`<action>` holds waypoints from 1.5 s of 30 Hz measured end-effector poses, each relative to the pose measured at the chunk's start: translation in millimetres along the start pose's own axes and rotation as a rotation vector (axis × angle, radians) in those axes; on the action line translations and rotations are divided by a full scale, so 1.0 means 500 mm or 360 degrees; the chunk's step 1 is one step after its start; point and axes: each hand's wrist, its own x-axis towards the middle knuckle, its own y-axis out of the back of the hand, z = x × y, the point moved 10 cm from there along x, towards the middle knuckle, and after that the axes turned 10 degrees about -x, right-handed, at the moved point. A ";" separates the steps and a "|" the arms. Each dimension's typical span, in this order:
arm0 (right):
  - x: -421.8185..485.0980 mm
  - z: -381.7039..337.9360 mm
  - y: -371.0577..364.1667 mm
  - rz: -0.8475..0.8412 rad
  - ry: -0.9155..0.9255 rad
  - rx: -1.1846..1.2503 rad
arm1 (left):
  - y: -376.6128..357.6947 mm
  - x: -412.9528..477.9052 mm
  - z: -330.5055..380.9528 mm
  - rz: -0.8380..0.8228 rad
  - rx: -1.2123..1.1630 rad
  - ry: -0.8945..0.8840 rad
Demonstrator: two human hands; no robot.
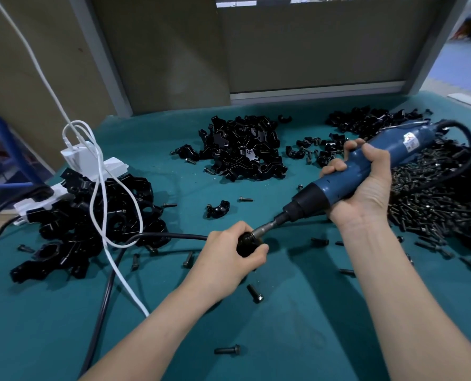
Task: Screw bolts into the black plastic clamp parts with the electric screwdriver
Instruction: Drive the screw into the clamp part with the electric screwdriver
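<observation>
Clamp part [244, 242] mostly hidden within the left hand [226, 258]

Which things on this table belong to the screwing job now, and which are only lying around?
Job: electric screwdriver in the right hand; clamp part gripped by the left hand; bolt pile; loose clamp parts.
Lying about: white charger; white cable.

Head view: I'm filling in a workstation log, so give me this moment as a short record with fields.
left hand: grips a black clamp part
right hand: grips the blue electric screwdriver, tilted, bit on the clamp part
bolt pile: far right on the green table cover
clamp piles: far centre; left, under white cables
loose bolts: scattered near both arms
</observation>
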 end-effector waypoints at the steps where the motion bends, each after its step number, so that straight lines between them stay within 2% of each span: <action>1: 0.000 0.001 0.000 0.0003 -0.0001 0.0004 | 0.001 0.000 -0.001 0.0005 -0.0008 0.0004; 25: -0.008 0.005 -0.005 0.0036 0.0031 -0.0069 | 0.000 0.001 -0.012 -0.0080 -0.0076 0.0171; 27: -0.009 0.001 -0.017 -0.0064 0.0041 -0.0040 | -0.021 -0.008 -0.022 -0.0266 -0.0375 0.0334; 29: -0.010 -0.002 -0.036 -0.0237 0.0025 -0.0024 | -0.069 -0.036 -0.028 -0.0595 -0.0877 0.0620; 31: -0.012 -0.004 -0.048 -0.0372 -0.0012 -0.0011 | -0.096 -0.063 -0.023 -0.0829 -0.1152 0.0803; 35: -0.009 -0.011 -0.040 -0.0378 -0.0037 0.0032 | -0.102 -0.066 -0.011 -0.1011 -0.1206 0.0848; 39: -0.009 -0.021 -0.044 -0.0439 -0.0015 0.0031 | -0.101 -0.083 -0.016 -0.1209 -0.1077 0.0878; 41: -0.006 -0.033 -0.040 -0.0456 -0.0003 0.0074 | -0.092 -0.083 -0.021 -0.1194 -0.1066 0.0850; 45: 0.003 -0.044 -0.017 -0.0346 -0.0016 0.0119 | -0.058 -0.044 -0.023 -0.0833 -0.1265 0.0756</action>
